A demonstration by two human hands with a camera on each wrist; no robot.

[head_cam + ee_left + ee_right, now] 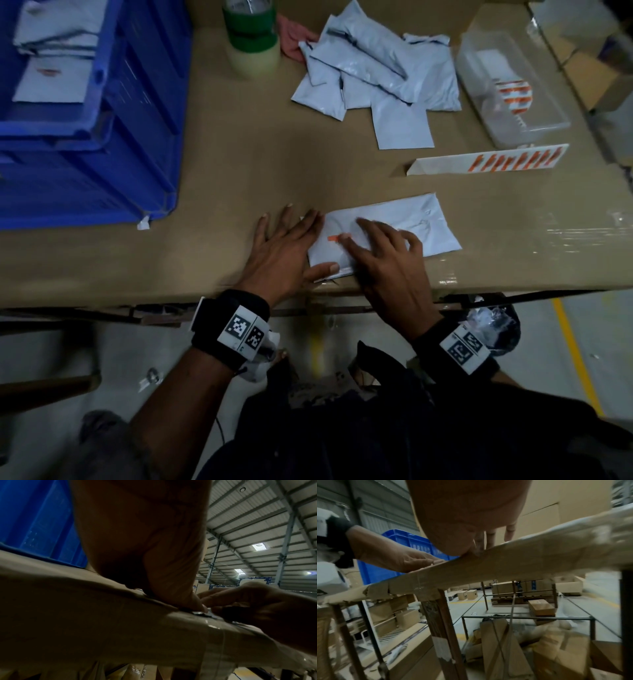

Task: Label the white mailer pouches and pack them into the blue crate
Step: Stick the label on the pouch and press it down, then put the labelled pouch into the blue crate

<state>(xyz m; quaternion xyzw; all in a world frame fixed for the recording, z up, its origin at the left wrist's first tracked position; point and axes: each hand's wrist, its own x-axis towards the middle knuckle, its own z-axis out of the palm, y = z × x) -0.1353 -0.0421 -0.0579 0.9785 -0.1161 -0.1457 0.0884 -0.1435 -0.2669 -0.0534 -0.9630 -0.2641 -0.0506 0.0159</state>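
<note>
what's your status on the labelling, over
Left hand flat, steadying pouch. Right hand pressing orange label down. Blue crate unobstructed.

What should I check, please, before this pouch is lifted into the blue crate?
1. Orange label on the pouch: ok, under the right hand fingertips.
2. Label fully stuck flat: cannot tell, fingers cover it.
3. Left hand steadying the pouch edge: ok.
4. Blue crate within reach on the left: ok.
5. Room in the crate: ok, though pouches already lie inside.
6. Label strip ready for the next pouch: ok.
</note>
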